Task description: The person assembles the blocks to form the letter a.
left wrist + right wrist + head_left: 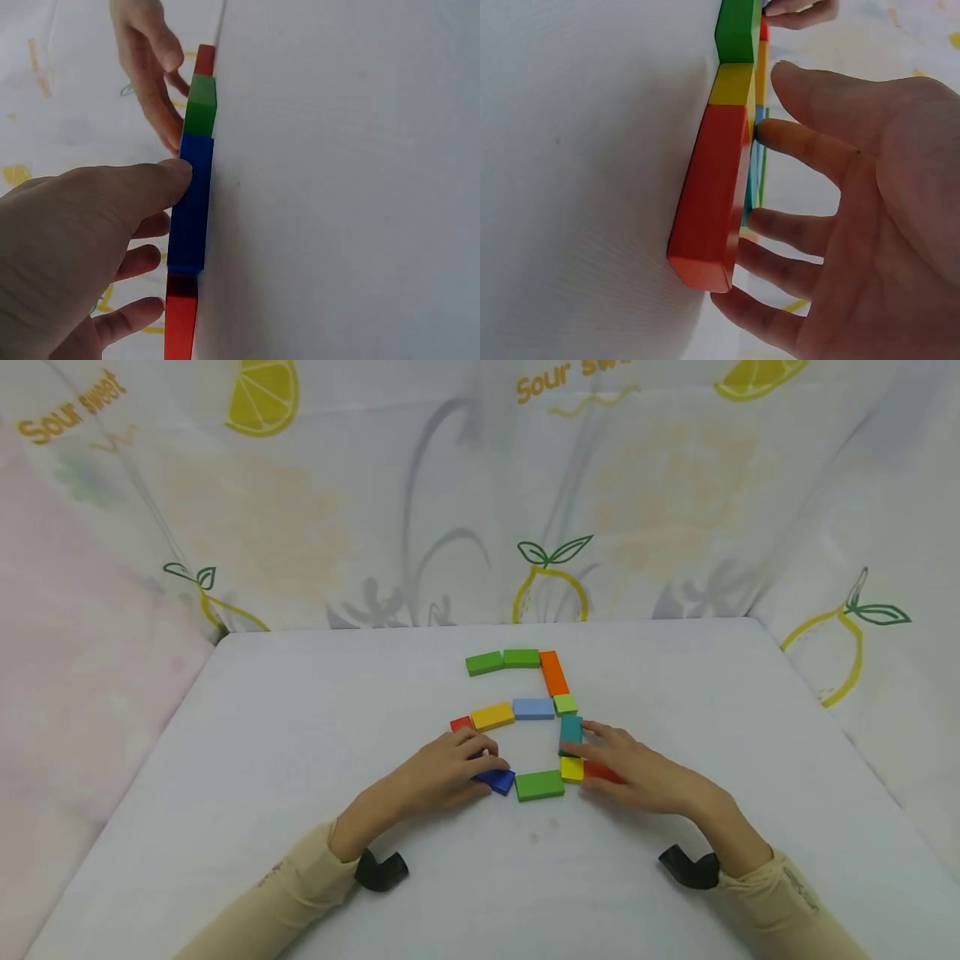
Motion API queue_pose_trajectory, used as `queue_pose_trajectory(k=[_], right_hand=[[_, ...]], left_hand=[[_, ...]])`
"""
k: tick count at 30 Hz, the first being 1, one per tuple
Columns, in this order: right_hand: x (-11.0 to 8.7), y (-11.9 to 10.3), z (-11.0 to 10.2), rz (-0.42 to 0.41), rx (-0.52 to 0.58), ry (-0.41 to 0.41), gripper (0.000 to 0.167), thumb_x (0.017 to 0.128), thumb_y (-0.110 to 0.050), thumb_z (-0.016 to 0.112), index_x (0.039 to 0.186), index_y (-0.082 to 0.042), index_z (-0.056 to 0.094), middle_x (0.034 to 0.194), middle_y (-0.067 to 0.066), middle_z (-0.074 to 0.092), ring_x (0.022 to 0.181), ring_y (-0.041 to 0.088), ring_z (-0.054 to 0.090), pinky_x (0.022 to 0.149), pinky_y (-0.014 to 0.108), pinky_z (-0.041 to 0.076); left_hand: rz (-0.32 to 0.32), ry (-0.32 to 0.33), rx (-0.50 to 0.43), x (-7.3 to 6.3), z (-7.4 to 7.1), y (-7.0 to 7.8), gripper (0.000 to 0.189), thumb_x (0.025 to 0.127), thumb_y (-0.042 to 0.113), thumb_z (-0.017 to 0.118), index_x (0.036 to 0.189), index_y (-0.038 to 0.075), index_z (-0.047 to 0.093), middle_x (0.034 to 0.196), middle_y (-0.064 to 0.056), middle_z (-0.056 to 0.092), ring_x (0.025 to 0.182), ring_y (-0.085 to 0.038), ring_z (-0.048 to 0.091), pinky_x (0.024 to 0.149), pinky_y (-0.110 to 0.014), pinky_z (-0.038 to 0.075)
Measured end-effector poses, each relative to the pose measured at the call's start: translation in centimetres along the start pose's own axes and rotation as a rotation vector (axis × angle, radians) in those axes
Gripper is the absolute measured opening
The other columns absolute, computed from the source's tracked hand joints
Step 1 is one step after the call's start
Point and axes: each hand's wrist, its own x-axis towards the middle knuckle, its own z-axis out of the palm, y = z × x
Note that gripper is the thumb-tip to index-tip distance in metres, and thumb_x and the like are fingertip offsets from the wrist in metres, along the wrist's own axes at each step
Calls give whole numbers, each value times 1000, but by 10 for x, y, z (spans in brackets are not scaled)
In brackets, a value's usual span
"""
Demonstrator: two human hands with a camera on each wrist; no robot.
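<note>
Flat coloured blocks lie end to end on the white table. My left hand [438, 770] pinches a dark blue block [191, 214], thumb on its near side and fingers behind it. A red block [181, 315] adjoins the blue one. To the right lies a green block [540, 786], followed by a yellow block [572, 769]. My right hand [645, 770] reaches over a larger red block [711, 180] beside the yellow one, its fingers loosely spread. One of its fingertips touches the teal block [572, 732], and the thumb stands apart from the blocks.
Farther back, an orange-yellow block [492, 717], a light blue block [533, 709] and a light green block [565, 704] form the middle row. An orange block [554, 673] and two green blocks [521, 658] lie behind. A lemon-printed cloth [360, 510] hangs beyond the white table [262, 735].
</note>
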Motion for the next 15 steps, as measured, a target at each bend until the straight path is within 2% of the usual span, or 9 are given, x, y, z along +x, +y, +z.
queue_pose_trajectory(k=[3, 8, 12, 15], right_hand=[[0, 0, 0, 19, 3, -21, 49, 93, -40, 55, 140, -26, 46, 153, 16, 26, 136, 40, 32, 102, 63, 34], [0, 4, 1, 24, 0, -22, 49, 93, -39, 56, 140, -26, 46, 154, 14, 25, 136, 39, 31, 102, 62, 35], [2, 6, 3, -6, -21, 40, 50, 91, -37, 60, 138, -24, 47, 150, 13, 32, 132, 34, 38, 101, 56, 40], [4, 3, 3, -54, -70, 103, 44, 89, -33, 64, 132, -24, 53, 138, 7, 44, 122, 25, 47, 97, 48, 46]], left_hand=[[20, -42, -7, 1, 1, 7, 39, 91, 41, 59, 128, 31, 55, 130, 4, 51, 123, -18, 43, 102, -39, 38], [53, -145, -58, 0, -2, 23, 58, 90, 56, 51, 142, 37, 38, 147, 0, 35, 135, -21, 30, 108, -50, 26], [49, -160, -42, -3, -1, 32, 61, 91, 61, 44, 146, 37, 32, 149, -3, 30, 136, -23, 26, 108, -55, 22], [31, -163, -24, -3, 1, 35, 59, 93, 61, 39, 146, 39, 29, 148, -2, 30, 137, -21, 25, 109, -57, 20]])
